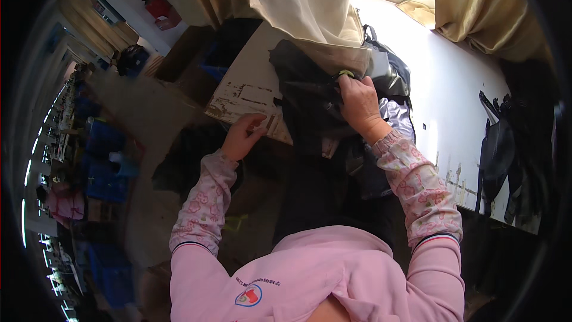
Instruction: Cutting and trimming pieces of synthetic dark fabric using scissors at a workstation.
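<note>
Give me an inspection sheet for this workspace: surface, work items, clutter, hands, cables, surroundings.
Surface: white tabletop, dark worn patches along its left part and more toward the right.
Work items: black material draped over the near edge; small yellow-green piece by the right hand; silver material near the right wrist.
Clutter: black items with straps at the table's right end.
Hands: right closed on the black material; left hand by the worn edge, grip unclear.
Cables: nothing seen.
Surroundings: cream-gold curtains hanging at the far side; blue crates and a red object on the wall to the left.
</note>
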{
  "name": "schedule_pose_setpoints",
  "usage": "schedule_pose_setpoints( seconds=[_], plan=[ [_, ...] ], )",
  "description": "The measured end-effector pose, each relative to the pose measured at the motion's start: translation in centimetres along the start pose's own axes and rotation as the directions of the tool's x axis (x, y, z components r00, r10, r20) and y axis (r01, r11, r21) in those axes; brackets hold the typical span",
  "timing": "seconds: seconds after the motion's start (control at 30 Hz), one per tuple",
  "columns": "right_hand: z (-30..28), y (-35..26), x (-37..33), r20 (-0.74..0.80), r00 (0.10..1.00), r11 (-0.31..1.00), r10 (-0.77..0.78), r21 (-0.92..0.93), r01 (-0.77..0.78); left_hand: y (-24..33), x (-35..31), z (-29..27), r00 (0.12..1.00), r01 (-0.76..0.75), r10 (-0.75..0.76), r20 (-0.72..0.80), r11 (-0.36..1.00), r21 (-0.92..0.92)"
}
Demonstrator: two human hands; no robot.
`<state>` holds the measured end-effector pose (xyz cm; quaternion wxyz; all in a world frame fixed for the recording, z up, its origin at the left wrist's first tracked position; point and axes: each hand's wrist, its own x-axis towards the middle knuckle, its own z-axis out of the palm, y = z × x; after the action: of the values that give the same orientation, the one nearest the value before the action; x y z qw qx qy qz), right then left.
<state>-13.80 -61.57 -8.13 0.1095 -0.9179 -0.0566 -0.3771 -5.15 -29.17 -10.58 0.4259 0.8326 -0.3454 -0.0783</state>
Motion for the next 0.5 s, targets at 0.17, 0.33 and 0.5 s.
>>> schedule_pose_setpoints(
  seconds=[0.17,0.33,0.5],
  plan=[
    [-10.6,0.2,-3.3,0.079,0.974,0.896,0.213,0.383,-0.227,3.7,6.4,1.7,0.933,-0.234,0.315,-0.174,0.899,0.37],
    [-22.6,1.1,-8.9,0.35,0.895,0.543,0.277,0.711,-0.447,6.4,10.2,2.6,0.876,-0.225,0.426,-0.226,0.776,0.59],
    [-30.7,2.3,-17.3,0.423,0.87,0.433,0.253,0.755,-0.493,9.5,11.4,3.1,0.784,-0.394,0.594,-0.179,0.699,0.597]
  ],
)
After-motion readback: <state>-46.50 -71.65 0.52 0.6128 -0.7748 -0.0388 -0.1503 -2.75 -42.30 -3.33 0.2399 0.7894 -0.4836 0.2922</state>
